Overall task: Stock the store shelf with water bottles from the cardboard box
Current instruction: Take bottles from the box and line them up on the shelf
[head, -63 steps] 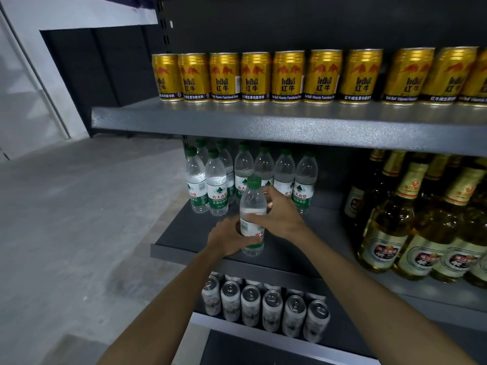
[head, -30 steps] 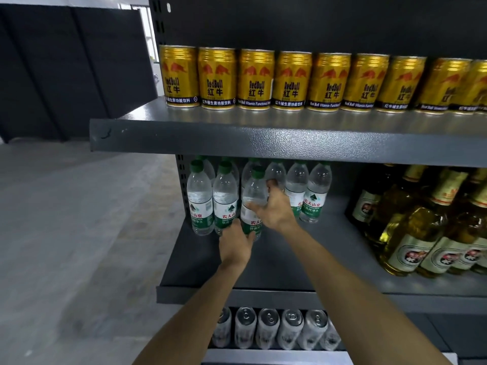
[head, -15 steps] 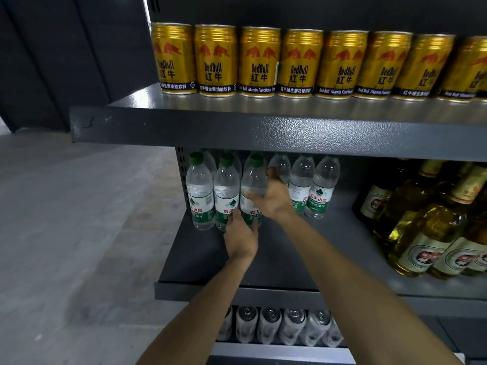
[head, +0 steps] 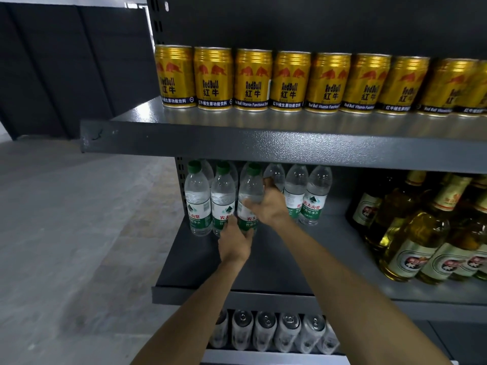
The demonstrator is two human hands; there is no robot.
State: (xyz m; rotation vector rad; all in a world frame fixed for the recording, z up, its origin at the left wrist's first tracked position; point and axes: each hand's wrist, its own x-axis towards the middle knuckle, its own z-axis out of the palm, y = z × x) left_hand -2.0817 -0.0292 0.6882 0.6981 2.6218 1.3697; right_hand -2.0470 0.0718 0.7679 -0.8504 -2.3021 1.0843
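Note:
A clear water bottle (head: 249, 191) with a green cap and green label stands third from the left in the front row on the middle shelf (head: 263, 259). My right hand (head: 266, 206) grips its body from the right. My left hand (head: 234, 242) holds its base from the front. Two like bottles (head: 197, 198) stand to its left, and several more water bottles (head: 313, 193) stand behind and to its right. The cardboard box is out of view.
Gold Red Bull cans (head: 290, 80) line the upper shelf (head: 237, 143), whose front edge overhangs the bottles. Amber glass bottles (head: 421, 233) fill the right of the middle shelf. Silver cans (head: 266, 330) sit on the shelf below. Grey floor (head: 66, 233) lies to the left.
Both hands carried the bottle from the shelf's front edge back into the row beside the other water bottles. In the last half second it barely moved.

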